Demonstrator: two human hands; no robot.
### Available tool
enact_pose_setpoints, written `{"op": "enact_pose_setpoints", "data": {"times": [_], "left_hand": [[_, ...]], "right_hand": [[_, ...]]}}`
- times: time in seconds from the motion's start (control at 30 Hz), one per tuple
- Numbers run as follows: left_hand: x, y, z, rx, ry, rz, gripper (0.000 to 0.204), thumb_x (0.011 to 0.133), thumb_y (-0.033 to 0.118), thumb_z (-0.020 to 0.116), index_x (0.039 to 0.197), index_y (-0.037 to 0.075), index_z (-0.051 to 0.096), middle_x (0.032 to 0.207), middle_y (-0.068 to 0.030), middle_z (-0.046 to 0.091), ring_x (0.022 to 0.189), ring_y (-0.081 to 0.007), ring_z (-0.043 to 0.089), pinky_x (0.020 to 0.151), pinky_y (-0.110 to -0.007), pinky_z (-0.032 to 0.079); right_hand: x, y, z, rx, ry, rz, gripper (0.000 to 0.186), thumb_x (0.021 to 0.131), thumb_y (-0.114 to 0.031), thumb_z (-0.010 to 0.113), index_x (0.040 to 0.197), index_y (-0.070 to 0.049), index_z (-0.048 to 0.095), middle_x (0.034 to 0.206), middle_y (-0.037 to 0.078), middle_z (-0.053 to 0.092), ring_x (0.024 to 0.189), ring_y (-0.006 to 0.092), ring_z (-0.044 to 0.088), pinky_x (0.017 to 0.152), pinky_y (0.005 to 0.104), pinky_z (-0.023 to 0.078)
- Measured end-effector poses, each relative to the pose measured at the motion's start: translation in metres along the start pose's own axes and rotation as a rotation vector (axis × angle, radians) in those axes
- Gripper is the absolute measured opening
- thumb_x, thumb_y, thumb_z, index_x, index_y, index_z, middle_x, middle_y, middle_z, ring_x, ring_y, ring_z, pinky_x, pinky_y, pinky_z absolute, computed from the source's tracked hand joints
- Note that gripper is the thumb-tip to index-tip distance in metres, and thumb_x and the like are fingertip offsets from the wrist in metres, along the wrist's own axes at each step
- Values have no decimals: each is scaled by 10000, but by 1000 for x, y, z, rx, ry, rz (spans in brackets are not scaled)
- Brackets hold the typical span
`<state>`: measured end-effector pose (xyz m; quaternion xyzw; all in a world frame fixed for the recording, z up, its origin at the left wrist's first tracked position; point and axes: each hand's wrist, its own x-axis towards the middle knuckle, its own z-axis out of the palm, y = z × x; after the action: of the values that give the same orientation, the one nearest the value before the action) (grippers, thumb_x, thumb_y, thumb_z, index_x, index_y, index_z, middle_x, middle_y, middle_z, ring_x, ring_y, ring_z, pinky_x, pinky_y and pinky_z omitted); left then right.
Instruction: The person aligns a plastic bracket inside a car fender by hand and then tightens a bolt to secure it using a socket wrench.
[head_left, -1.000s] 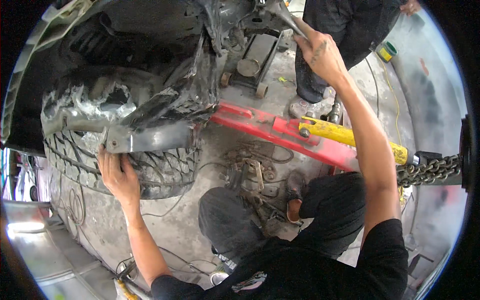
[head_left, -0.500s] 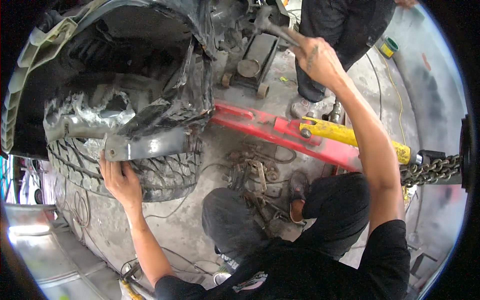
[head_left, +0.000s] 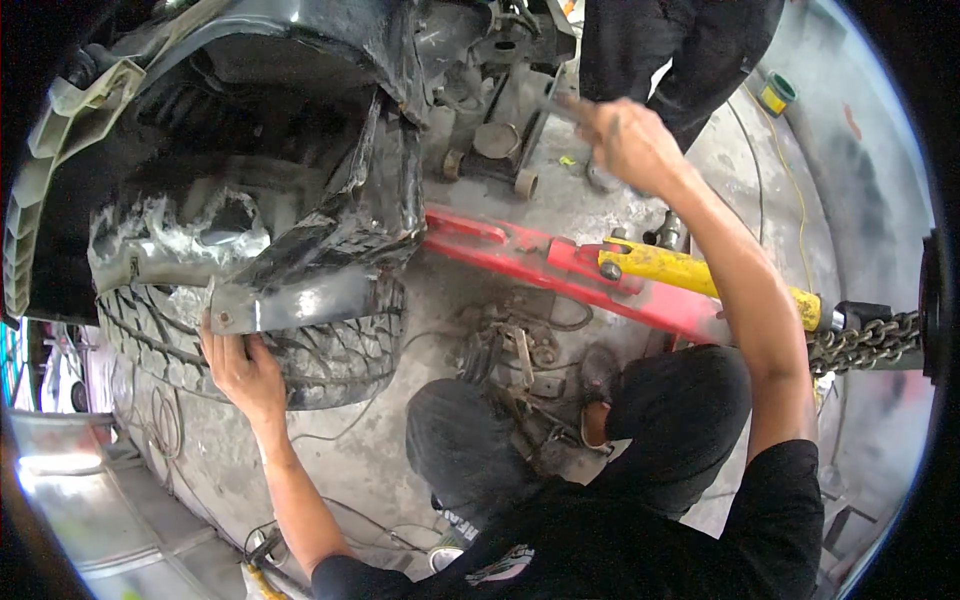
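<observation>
Right hand, upper right, grasps a blurred tool, well apart from the metal lip at centre-left. Left hand touches lip's lower edge; can't tell if pinching. Lip's smooth, dark bodywork above crumpled: looks partway.

Two of a few kinds, one of most: our count.
We count two grips, a left grip and a right grip, plus one blurred hammer, one tyre, one curved metal strip, one red beam, one yellow cylinder, one green bucket, one can and one low jack showing two wheels. We see two bent knees and one other person showing two legs. The chain has links too crowded for us to number.
</observation>
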<state>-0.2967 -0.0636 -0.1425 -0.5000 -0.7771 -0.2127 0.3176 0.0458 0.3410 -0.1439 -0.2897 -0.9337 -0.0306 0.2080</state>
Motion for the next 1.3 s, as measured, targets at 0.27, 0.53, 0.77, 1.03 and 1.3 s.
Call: {"op": "enact_pose_setpoints", "data": {"times": [0.27,0.53,0.77,1.03,1.3], "left_hand": [[-2,-2,4,-8,28,-26,407,822,-89,604,1219,-31,673,1275,-222,657,1309,-475,531,1103,-540,409],[1,2,2,9,9,-3,426,808,-98,579,1218,-32,679,1287,-232,655,1309,-475,533,1113,-549,405],[0,1,1,12,32,-14,425,803,-102,581,1208,-34,689,1274,-228,665,1302,-478,543,1112,-560,411],[0,4,2,-4,26,-19,413,814,-102,585,1208,-36,685,1272,-213,669,1319,-475,533,1114,-561,407],[2,3,1,-5,22,-27,411,805,-113,588,1198,-35,680,1248,-214,672,1310,-475,539,1103,-558,412]], "right_hand": [[16,-11,-16,7,117,-42,483,910,-178,643,1390,-133,614,791,235,696,787,409,705,728,501,584],[-1,0,14,-79,-64,-96,450,876,-155,636,1325,-136,659,786,189,704,782,387,717,738,492,587],[-2,-20,-1,63,-3,33,493,872,-146,673,1362,-115,636,834,218,703,840,408,699,767,502,569],[23,-9,-23,76,129,-57,389,928,-197,619,1306,-111,664,873,222,715,912,407,708,810,503,578],[-18,-13,20,67,-107,-159,429,866,-162,666,1293,-158,705,846,231,707,835,414,697,789,501,569]]}}
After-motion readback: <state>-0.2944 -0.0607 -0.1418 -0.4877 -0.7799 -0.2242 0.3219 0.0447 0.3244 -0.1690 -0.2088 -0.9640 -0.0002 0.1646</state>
